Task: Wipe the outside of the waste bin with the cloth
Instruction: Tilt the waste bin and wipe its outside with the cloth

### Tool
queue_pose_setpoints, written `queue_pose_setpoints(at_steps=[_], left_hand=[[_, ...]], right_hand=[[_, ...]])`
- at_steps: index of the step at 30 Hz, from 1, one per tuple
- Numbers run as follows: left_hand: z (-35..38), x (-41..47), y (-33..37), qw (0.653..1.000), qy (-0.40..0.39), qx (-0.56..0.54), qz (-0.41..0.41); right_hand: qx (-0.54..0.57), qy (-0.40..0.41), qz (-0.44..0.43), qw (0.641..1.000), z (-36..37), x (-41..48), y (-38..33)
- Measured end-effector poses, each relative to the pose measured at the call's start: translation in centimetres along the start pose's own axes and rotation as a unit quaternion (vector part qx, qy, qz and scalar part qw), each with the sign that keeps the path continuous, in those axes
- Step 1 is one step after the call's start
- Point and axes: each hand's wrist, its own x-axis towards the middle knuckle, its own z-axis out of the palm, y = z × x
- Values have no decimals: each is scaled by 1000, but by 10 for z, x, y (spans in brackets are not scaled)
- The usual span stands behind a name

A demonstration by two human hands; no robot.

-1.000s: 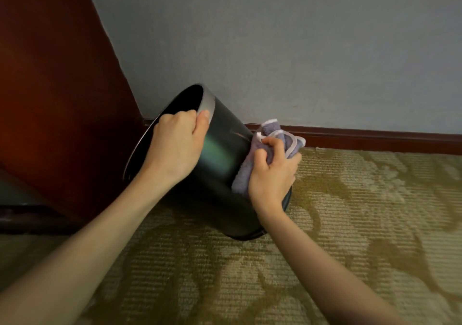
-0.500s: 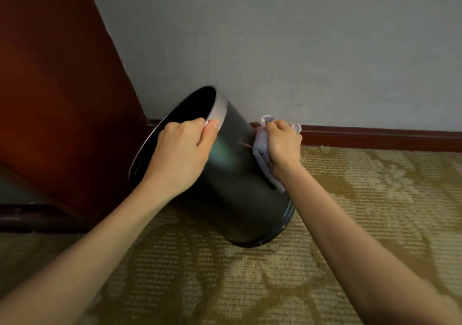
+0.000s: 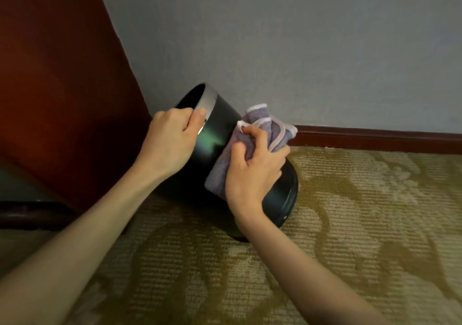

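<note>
The black waste bin (image 3: 220, 137) leans tilted on the patterned carpet (image 3: 362, 224), mouth toward ten o'clock. The left hand (image 3: 170, 142) grips its silver rim; at three o'clock of it, the right hand (image 3: 252, 172) presses the bunched purple cloth (image 3: 262, 127) against the bin's side.

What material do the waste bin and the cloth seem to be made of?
Waste bin: dark, smooth and glossy, with a soft greenish reflection on its side and a silvery band at the rim; plastic or coated metal, the picture cannot settle which. Cloth: soft lavender terry or microfibre, fuzzy pile, with pale stitched edging.
</note>
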Motion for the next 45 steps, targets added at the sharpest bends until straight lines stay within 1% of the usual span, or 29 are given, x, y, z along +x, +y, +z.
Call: queue_pose_setpoints(at_steps=[4,7,10,13,15,19,22,25,30,32,35,38,40,42,45], left_hand=[[-4,-7,-9,1000,-7,-12,4],[-6,-9,-11,1000,-14,-25,12],[-6,-8,-10,999,-17,-22,14],[-5,-9,-8,999,-25,-29,13],[-4,-9,-6,999,-25,-30,11],[-4,-6,-6,998,-43,-51,8],[-2,-2,-2,997,-46,-58,-4],[3,10,4,997,-42,-57,-36],[11,33,2,987,-60,-105,-105],[14,40,2,985,-65,-106,-119],[16,44,8,986,-68,-97,-118],[17,43,17,990,-57,-75,-109],[15,42,18,990,-62,-61,-108],[13,43,15,990,-70,-54,-114],[9,43,12,987,-81,-59,-127]], right_hand=[[-22,-46,13,999,6,32,-12],[-28,-100,37,994,14,61,-18],[-23,-153,42,987,24,82,-19],[-25,-192,65,979,33,99,-20],[-27,-201,71,977,35,104,-20],[-40,-170,49,983,27,95,-20],[-42,-97,31,994,19,74,-23],[-12,-28,4,1000,17,45,-28],[33,23,-21,999,29,-5,-29],[36,25,-38,998,30,-11,-29],[43,9,-57,997,23,4,-22],[45,-11,-109,993,10,18,-7],[43,-14,-128,991,4,23,7],[27,-12,-119,993,-2,25,24],[13,-6,-72,997,-12,31,52]])
